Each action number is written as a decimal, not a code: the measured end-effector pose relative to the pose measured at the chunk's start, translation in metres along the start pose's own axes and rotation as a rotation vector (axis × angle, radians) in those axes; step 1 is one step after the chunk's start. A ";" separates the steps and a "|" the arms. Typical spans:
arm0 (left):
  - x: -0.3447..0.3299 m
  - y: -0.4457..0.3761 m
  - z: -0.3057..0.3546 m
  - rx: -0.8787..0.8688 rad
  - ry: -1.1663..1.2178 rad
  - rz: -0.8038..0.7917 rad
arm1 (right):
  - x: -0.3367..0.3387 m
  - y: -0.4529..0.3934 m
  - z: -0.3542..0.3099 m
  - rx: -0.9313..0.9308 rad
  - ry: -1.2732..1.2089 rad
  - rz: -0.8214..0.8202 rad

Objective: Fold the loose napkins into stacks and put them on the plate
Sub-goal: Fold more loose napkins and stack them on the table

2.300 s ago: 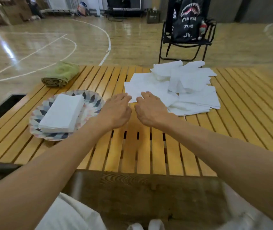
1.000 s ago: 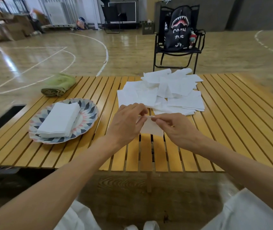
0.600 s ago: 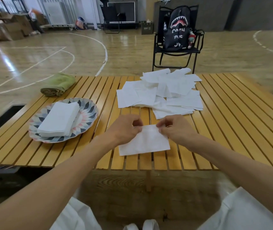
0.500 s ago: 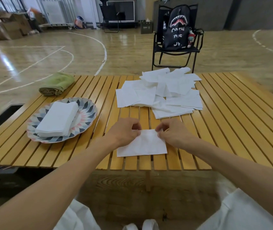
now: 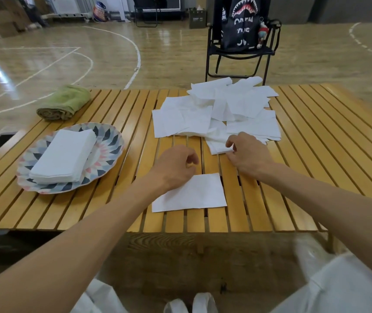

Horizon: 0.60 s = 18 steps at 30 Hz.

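A folded white napkin lies flat near the table's front edge. My left hand hovers over its far left corner with fingers loosely curled, holding nothing. My right hand reaches to the near edge of the loose napkin pile and pinches a napkin at its corner. A patterned plate at the left carries a stack of folded napkins.
A rolled green towel lies at the table's far left. Behind the slatted wooden table stands a black folding chair with a black bag on it. A dark opening sits beside the table's left edge.
Both hands let go of the folded napkin, which now lies flat on the table. My right hand moved forward to the pile and took a napkin's corner; my left hand lifted slightly.
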State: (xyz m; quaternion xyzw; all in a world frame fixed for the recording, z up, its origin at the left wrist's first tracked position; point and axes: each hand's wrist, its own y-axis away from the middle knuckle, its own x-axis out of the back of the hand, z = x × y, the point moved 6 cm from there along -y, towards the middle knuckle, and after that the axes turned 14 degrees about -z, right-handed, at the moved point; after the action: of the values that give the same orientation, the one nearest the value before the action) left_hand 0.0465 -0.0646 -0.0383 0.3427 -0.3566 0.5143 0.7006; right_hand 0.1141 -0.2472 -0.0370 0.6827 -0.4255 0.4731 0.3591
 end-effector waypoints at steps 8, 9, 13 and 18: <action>-0.005 -0.025 0.021 -0.022 -0.002 0.085 | 0.001 -0.009 -0.010 0.080 0.158 0.074; -0.005 -0.026 0.022 -0.018 0.009 0.096 | 0.003 -0.009 -0.009 0.078 0.139 0.084; -0.002 -0.028 0.022 0.011 0.080 0.145 | 0.014 -0.005 -0.008 0.083 0.058 0.111; 0.004 -0.026 0.028 0.013 0.101 0.178 | 0.038 0.007 -0.018 0.162 -0.011 0.169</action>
State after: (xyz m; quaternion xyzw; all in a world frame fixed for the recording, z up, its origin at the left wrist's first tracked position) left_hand 0.0686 -0.0926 -0.0236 0.2877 -0.3464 0.5937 0.6669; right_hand 0.1093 -0.2431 0.0046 0.6738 -0.4436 0.5309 0.2594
